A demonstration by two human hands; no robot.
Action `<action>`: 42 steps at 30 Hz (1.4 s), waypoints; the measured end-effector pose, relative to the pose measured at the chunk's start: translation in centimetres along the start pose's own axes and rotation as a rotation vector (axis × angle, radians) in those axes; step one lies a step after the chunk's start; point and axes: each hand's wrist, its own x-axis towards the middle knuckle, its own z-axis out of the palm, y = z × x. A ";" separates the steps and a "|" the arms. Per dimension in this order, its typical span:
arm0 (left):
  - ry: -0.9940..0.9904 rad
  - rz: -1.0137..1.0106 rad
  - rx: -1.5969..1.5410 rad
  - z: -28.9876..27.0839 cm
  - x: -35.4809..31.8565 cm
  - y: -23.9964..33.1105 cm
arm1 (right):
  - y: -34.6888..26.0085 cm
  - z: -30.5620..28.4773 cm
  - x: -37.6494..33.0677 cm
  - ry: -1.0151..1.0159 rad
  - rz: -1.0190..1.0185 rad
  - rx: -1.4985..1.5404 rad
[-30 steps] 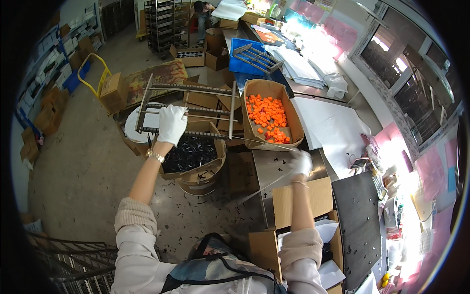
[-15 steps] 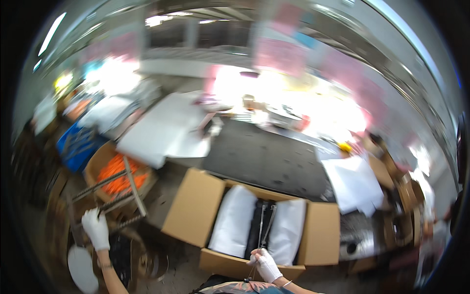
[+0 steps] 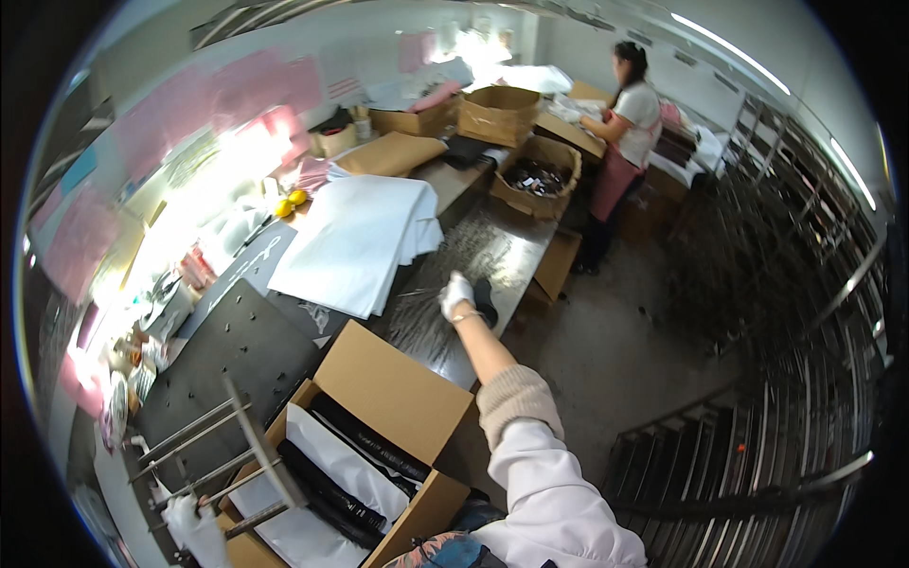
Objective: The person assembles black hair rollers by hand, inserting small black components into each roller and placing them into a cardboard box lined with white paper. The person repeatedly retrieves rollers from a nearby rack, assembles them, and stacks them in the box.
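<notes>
My left hand (image 3: 194,530), in a white glove, is closed on a metal rack (image 3: 263,445) of bars and rods. The rack is tilted over the left side of an open cardboard box (image 3: 393,388). Inside the box lie white sheets (image 3: 346,464) and black wrapped pieces (image 3: 331,492). My right arm reaches forward over a shiny metal table (image 3: 492,251). The gloved right hand (image 3: 458,295) looks closed just above its surface; thin blurred streaks beside it do not show what it holds. A dark rounded thing (image 3: 485,301) sits right beside that hand.
White paper sheets (image 3: 355,241) and a dark mat (image 3: 227,355) lie beyond the box. A carton of dark pieces (image 3: 537,177) stands at the table's far end. A person (image 3: 630,133) works behind it. Racks of metal bars (image 3: 757,464) fill the right side.
My view has swung to the right. My right hand has left the box, where it held thin metal rods, and now reaches over the metal table. The rack in my left hand has come to the box.
</notes>
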 end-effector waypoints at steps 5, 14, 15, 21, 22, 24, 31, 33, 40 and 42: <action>-0.171 0.265 -0.209 4.3 3.5 12.0 | -7.7 -4.6 -14.8 0.272 -0.201 1.191; -0.245 0.965 -0.872 2.5 -4.5 32.0 | -7.4 -8.9 -57.0 0.402 0.041 0.105; -0.251 1.102 -0.945 1.4 -6.1 34.7 | -6.3 -8.2 -59.8 0.411 0.216 0.120; -0.634 1.385 -1.170 -5.1 -13.7 43.8 | 1.7 -3.9 -74.2 0.364 1.011 0.431; -0.671 1.377 -1.222 -5.2 -14.4 44.6 | 2.8 -3.3 -75.7 0.440 1.092 0.477; -0.864 1.390 -1.267 -4.4 -15.9 46.3 | 5.6 -2.7 -78.1 0.500 1.177 0.452; -1.168 1.891 -0.560 -0.9 -25.6 52.2 | 20.2 4.5 -79.5 0.709 1.300 0.976; -1.307 1.737 -0.622 1.3 -27.3 54.0 | 24.0 8.5 -79.7 0.634 1.397 1.057; -1.123 1.187 -0.468 13.7 -29.7 52.4 | 32.2 26.1 -84.0 0.596 1.529 0.655; -1.385 1.323 -0.087 15.9 -33.0 50.9 | 34.8 31.4 -85.7 0.553 1.588 0.517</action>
